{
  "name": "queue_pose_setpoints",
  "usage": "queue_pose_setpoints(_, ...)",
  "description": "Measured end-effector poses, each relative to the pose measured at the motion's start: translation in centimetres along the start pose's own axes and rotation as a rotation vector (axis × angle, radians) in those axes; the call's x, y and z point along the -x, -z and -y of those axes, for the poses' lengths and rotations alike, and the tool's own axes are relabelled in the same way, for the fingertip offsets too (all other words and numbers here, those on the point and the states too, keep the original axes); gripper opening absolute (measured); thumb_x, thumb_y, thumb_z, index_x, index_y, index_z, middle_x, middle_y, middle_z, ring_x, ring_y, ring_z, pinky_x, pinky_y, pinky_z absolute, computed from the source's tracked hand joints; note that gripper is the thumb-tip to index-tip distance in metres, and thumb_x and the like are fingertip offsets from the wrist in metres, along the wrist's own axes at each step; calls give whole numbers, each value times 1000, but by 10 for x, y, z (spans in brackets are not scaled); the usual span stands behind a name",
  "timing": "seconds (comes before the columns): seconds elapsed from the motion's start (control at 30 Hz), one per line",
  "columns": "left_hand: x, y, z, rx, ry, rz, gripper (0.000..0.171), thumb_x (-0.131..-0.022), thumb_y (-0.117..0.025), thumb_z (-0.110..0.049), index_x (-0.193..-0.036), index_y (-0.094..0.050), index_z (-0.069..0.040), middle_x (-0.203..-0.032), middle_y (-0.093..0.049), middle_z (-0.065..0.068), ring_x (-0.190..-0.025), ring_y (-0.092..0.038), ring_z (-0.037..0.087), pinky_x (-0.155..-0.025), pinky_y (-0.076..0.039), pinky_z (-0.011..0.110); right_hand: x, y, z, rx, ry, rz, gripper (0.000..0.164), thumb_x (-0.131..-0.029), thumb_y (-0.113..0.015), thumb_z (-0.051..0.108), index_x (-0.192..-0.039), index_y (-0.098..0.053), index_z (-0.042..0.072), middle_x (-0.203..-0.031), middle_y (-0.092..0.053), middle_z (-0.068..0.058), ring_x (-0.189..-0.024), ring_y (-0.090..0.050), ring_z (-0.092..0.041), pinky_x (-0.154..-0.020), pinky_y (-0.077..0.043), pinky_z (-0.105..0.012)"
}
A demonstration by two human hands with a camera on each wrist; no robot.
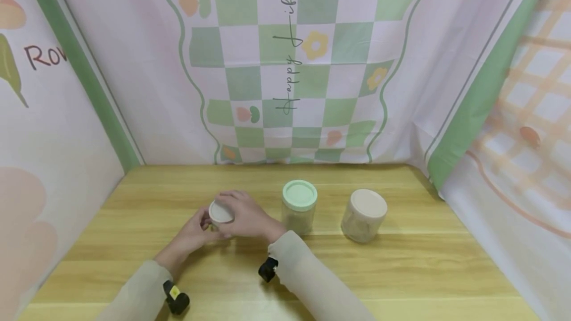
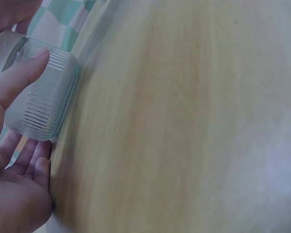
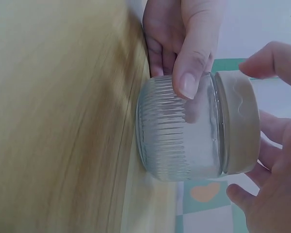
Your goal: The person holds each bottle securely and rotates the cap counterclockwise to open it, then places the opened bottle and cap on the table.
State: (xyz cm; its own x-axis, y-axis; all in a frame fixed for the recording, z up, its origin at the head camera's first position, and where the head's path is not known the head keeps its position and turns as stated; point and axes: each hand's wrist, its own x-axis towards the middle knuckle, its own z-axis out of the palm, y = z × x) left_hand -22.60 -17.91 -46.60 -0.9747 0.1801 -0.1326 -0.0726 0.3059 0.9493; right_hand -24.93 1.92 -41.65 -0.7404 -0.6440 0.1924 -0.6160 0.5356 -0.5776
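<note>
A small clear glass jar [image 3: 167, 128] with ribbed lower sides stands on the wooden table, left of the middle in the head view. Its lid [image 3: 240, 124] is pale beige and sits on the jar's mouth. My left hand [image 1: 192, 236] holds the glass body, thumb on the near side and fingers on the far side, as the left wrist view also shows. From above, my right hand [image 1: 250, 218] spans the lid, its thumb and fingers curled around the rim. Part of the lid is hidden under that hand in the head view.
To the right of my hands stands a taller clear jar with a mint green lid [image 1: 300, 195]. Farther right is another clear jar with a pinkish beige lid [image 1: 368, 204]. A patterned curtain [image 1: 281, 63] hangs along the back edge of the table [image 1: 401, 271].
</note>
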Motion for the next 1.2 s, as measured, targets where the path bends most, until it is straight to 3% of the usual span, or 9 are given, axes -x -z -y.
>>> queue_pose_setpoints(0.27,0,1,2,-9,-8,15,90,-77,-89,-28,-146,-38,-5,-147,-44,17,-141,-32,38,-119,-18,57,2,-4,2,-14,-27,-50,74,-85,-71,44,-151,-46,21,-160,-32,1,-145,-28,-22,-113,-30,-53)
queue_pose_setpoints(0.57,2,-1,1,-5,19,15,83,-76,-89,-35,-141,-43,-11,-148,-44,11,-145,-25,42,-115,-18,66,1,-9,11,222,-75,-223,67,-92,-64,56,-141,-57,11,-142,-51,-11,-128,-46,-28,-102,-44,-46)
queue_pose_setpoints(0.8,3,-1,0,-11,10,11,81,-78,-89,-32,-140,-42,-9,-148,-44,14,-141,-31,43,-111,-25,69,3,-11,16,254,-154,-248,70,-94,-60,58,-142,-55,7,-139,-52,-12,-127,-45,-29,-105,-41,-46)
queue_pose_setpoints(1.2,3,0,2,-12,-17,11,81,-79,-88,-31,-141,-41,-7,-143,-46,14,-142,-30,41,-116,-20,63,2,-12,16,348,-162,-255,71,-92,-59,65,-133,-63,6,-126,-57,-11,-114,-51,-27,-97,-46,-41)
